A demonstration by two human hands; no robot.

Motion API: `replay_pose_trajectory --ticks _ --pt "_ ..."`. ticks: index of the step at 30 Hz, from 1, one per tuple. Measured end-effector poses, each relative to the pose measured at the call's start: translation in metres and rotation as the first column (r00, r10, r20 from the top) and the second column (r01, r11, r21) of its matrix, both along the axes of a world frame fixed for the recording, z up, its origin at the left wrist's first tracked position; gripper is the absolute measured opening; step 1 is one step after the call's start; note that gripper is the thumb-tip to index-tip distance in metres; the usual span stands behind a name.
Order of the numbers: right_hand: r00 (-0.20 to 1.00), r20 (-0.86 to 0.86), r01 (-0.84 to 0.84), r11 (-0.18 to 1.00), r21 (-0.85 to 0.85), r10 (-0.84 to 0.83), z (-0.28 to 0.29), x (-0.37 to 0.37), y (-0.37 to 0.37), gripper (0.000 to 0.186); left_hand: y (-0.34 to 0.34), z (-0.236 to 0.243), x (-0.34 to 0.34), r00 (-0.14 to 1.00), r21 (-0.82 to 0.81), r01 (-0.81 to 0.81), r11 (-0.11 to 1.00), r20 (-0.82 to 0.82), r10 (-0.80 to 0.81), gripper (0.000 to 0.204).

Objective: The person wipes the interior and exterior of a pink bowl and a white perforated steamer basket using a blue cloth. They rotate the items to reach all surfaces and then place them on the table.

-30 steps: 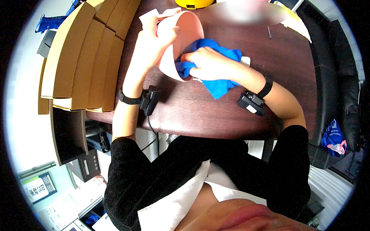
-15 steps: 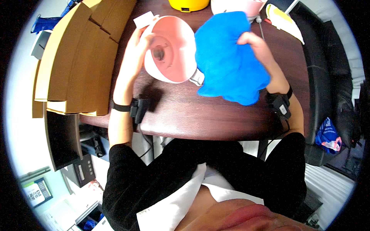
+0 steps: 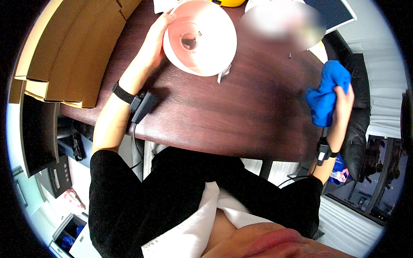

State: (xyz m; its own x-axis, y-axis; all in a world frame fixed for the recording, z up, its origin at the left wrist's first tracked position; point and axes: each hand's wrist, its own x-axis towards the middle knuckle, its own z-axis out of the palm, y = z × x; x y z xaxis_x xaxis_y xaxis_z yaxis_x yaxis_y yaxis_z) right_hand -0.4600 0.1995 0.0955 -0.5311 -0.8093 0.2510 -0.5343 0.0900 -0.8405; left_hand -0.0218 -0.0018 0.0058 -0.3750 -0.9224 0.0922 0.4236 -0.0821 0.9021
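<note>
My left hand (image 3: 155, 46) grips the left side of a round pink pot (image 3: 215, 26) with a white rim, its mouth facing me. A round opening with a dark, shiny part shows in the middle of its floor. A small white tag or strip (image 3: 223, 74) sticks out below the pot. Out by the table's right edge, my right hand (image 3: 344, 105) is closed around a bunched blue cloth (image 3: 323, 102), held clear of the pot. Each wrist wears a black strap with a small device.
Cardboard boxes (image 3: 73, 56) line the left side of the brown table (image 3: 215, 116). At the back are part of a yellow appliance (image 3: 231, 2) and a blurred whitish patch. A dark panel with a white frame (image 3: 337, 15) stands behind, and a black sofa (image 3: 358, 116) on the right.
My right hand has carried the blue cloth away from the pot, out to the right, and the cloth is now bunched. The pot stays in my left hand, turned more toward me.
</note>
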Motion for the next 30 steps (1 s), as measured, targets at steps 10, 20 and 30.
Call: replay_pose_trajectory --ticks 10,20,30 --pt "0.581 -0.384 -0.492 0.685 0.537 0.718 -0.061 0.084 -0.035 0.048 0.003 0.0 0.005 1.0 -0.068 -0.005 0.998 -0.028 0.003 0.069" --pt "0.637 -0.521 -0.436 0.823 0.365 0.568 -0.09 0.082 -0.025 0.047 0.005 -0.002 0.01 0.996 -0.073 -0.03 0.997 -0.091 0.023 0.067" --pt "0.647 -0.585 -0.4 0.871 0.287 0.489 -0.091 0.085 -0.02 0.043 0.003 -0.003 0.004 1.0 -0.226 0.013 0.974 -0.011 -0.016 0.066"
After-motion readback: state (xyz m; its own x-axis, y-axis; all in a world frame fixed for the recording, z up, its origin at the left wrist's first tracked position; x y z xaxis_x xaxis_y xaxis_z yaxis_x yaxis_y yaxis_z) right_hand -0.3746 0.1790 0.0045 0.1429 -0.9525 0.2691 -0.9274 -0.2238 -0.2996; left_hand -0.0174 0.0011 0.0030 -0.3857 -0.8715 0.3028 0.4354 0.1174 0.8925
